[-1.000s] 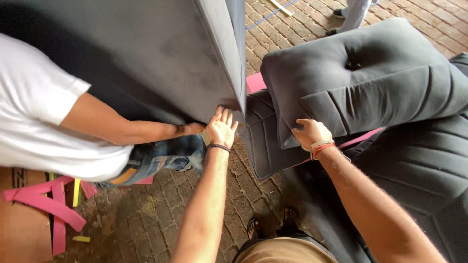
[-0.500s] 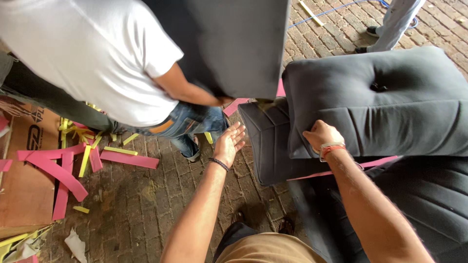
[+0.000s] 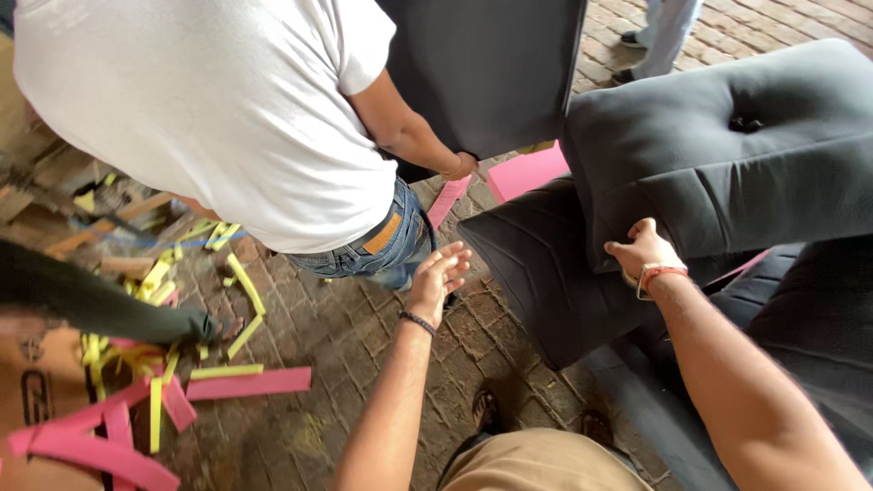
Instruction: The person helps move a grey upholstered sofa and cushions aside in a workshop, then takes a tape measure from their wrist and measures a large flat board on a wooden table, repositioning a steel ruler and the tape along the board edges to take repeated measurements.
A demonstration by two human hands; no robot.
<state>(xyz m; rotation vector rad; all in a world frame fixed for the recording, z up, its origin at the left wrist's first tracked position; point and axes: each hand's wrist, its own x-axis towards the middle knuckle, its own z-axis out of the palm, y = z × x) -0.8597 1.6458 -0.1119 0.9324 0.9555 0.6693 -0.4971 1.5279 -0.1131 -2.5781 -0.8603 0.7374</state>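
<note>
- Head view, only view: your right hand point(image 3: 641, 255) is clamped on the lower-left edge of the grey tufted cushion point(image 3: 727, 173), fingers curled over the edge, thumb side towards you. An orange wristband point(image 3: 657, 273) sits on that wrist.
- Your left hand point(image 3: 439, 277) is spread open, fingers apart, touching nothing. It hangs in the air just beside the co-worker's jeans point(image 3: 382, 250), at 9 o'clock from your right hand.
- The cushion is at 2 o'clock in frame. It lies on a dark quilted seat piece point(image 3: 546, 264), and part of it runs out of frame on the right.
- Long axis: roughly 8 to 2 o'clock, the right end a bit higher. The tufted face with its button point(image 3: 750, 123) is turned up towards you, and the gripped corner points to 8 o'clock.
- Step, as I judge it: a one-handed hold on the cushion, with the left hand free.
- Any further shift calls for a second grip on the cushion's near edge, since one corner hold lets a soft cushion sag.
- At 12 o'clock, the co-worker's hand point(image 3: 462, 166) is under a dark upholstered panel point(image 3: 491, 64), apart from your hands.
- A pink foam sheet point(image 3: 527, 171) lies between the panel and the cushion.
- At 8 o'clock, pink strips point(image 3: 245, 384) and yellow strips point(image 3: 241, 282) lie on the brick floor point(image 3: 318, 336), with a cardboard box point(image 3: 36, 382) at the far left.
</note>
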